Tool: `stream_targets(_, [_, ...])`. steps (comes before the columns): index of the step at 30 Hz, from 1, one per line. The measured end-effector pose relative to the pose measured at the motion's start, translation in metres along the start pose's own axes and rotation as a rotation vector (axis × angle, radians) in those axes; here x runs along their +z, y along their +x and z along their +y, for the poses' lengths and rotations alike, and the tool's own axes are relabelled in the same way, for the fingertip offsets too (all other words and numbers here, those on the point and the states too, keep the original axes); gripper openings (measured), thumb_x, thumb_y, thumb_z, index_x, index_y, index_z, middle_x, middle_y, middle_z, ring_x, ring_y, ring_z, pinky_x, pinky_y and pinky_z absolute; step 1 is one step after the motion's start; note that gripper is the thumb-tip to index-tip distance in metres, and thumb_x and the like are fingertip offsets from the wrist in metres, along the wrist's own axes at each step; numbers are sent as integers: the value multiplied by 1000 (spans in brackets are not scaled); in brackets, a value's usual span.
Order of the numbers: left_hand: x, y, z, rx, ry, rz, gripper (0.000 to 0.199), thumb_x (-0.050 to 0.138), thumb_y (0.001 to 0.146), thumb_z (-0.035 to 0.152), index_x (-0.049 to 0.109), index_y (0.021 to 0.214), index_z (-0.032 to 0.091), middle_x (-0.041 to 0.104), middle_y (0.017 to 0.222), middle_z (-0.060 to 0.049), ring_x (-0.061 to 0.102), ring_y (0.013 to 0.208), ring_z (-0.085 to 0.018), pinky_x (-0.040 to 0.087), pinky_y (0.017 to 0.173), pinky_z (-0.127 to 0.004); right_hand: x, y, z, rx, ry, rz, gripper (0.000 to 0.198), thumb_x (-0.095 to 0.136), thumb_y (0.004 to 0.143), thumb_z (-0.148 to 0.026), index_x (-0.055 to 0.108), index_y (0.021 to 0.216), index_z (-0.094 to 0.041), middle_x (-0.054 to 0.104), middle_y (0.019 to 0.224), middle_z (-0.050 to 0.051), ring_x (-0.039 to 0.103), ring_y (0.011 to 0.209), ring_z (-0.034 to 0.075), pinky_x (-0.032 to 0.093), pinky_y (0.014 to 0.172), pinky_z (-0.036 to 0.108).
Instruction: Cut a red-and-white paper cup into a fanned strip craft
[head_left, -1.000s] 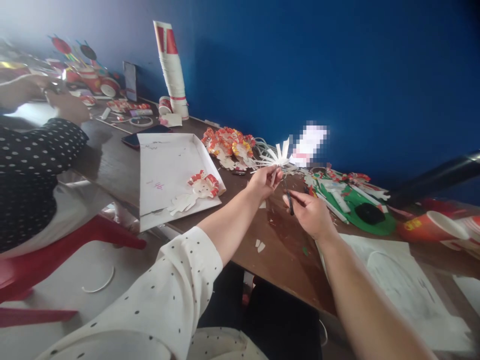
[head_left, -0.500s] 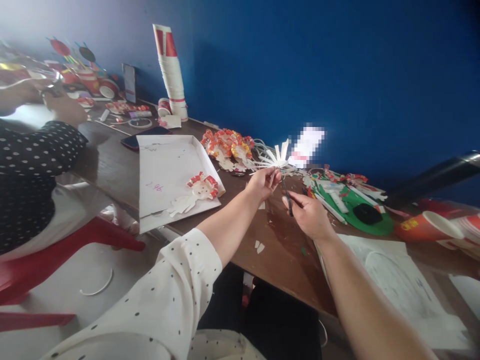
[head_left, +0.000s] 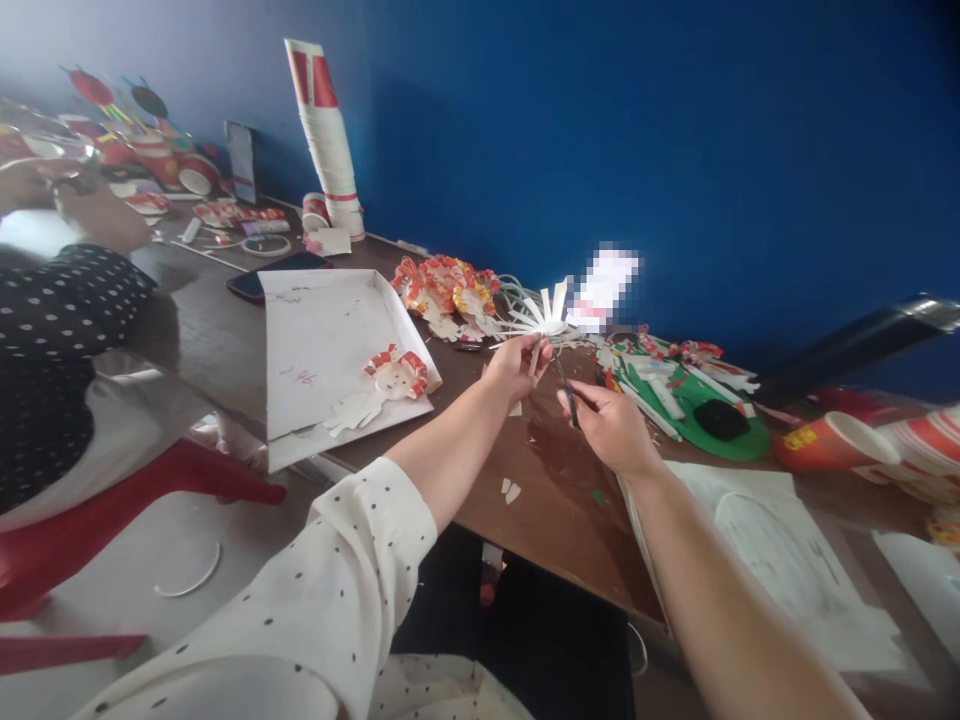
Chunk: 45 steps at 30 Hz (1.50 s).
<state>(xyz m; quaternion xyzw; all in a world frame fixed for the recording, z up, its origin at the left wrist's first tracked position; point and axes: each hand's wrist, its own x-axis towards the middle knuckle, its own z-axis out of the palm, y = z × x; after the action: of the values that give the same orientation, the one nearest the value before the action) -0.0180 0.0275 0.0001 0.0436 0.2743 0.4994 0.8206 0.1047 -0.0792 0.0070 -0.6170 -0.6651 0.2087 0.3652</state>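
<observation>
My left hand [head_left: 523, 366] grips a white paper cup cut into strips [head_left: 550, 318], which fan outward like petals above my fingers. Dark scissors [head_left: 568, 395] are in my right hand [head_left: 611, 425], and their blades reach up to the lower edge of the cut cup. How far apart the blades stand is too small to tell. Below both hands, small white paper scraps [head_left: 511, 491] lie on the brown table [head_left: 555, 545]. Left of my forearm, a paper lion-like figure with a red curled mane [head_left: 396, 378] rests on a white box lid [head_left: 330, 325].
A heap of curled red paper figures [head_left: 442, 290] lies by the wall. A tall cup stack [head_left: 330, 150] stands at the back left. Green paper [head_left: 720, 440] and red cups [head_left: 836, 440] are to the right. Another person's polka-dot sleeve [head_left: 67, 320] shows at far left.
The whole view has shifted slightly, so things appear a little further left. My hands keep their hold on the cut cup and scissors, with little visible movement.
</observation>
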Motion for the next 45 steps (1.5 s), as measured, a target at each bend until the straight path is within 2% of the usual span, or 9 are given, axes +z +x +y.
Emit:
stream_targets(4, [0, 1, -1, 23, 2, 1, 17, 54, 84, 6, 59, 69, 12, 59, 59, -1, 55, 50, -5, 50, 55, -14, 2, 1, 1, 24, 49, -11, 35, 58, 83, -45, 75, 94, -16, 65, 64, 1, 56, 57, 15, 45, 59, 26])
stream_targets(13, [0, 7, -3, 54, -17, 45, 15, 57, 83, 4, 59, 70, 12, 59, 61, 0, 56, 52, -5, 50, 57, -13, 13, 0, -4, 85, 133, 7, 34, 59, 81, -44, 75, 96, -17, 65, 64, 1, 59, 58, 16, 47, 59, 26])
stream_targets(18, [0, 8, -3, 53, -34, -7, 14, 57, 83, 4, 60, 71, 11, 61, 61, -1, 56, 51, -5, 50, 54, -13, 15, 1, -6, 102, 191, 24, 34, 59, 81, -44, 75, 93, -17, 63, 65, 1, 56, 57, 14, 47, 58, 26])
stream_targets(30, [-1, 7, 1, 32, -52, -26, 13, 57, 82, 5, 60, 71, 10, 59, 61, -2, 55, 50, -5, 49, 54, -13, 10, -1, -5, 9, 60, 32, 32, 54, 85, -46, 67, 73, -19, 59, 59, 0, 50, 56, 14, 41, 56, 24])
stream_targets(36, [0, 4, 3, -27, -55, -50, 16, 54, 84, 4, 58, 69, 11, 56, 59, -1, 50, 48, -3, 44, 48, -9, 9, 0, -7, 2, 78, 24, 32, 55, 85, -45, 68, 73, -19, 59, 59, 0, 51, 56, 13, 41, 56, 24])
stream_targets(41, [1, 5, 5, 3, -21, -95, 17, 52, 84, 5, 57, 69, 10, 55, 59, -1, 49, 48, -3, 39, 43, -8, 9, 1, -8, 120, 284, 11, 32, 62, 79, -48, 72, 81, -17, 63, 64, 1, 54, 56, 12, 45, 58, 25])
stream_targets(45, [1, 7, 8, 18, 17, -144, 16, 53, 83, 5, 58, 69, 10, 56, 61, -2, 49, 49, -3, 35, 42, -8, 9, 2, -8, 204, 446, 17, 40, 70, 71, -50, 74, 90, -16, 65, 68, 2, 54, 57, 11, 46, 60, 26])
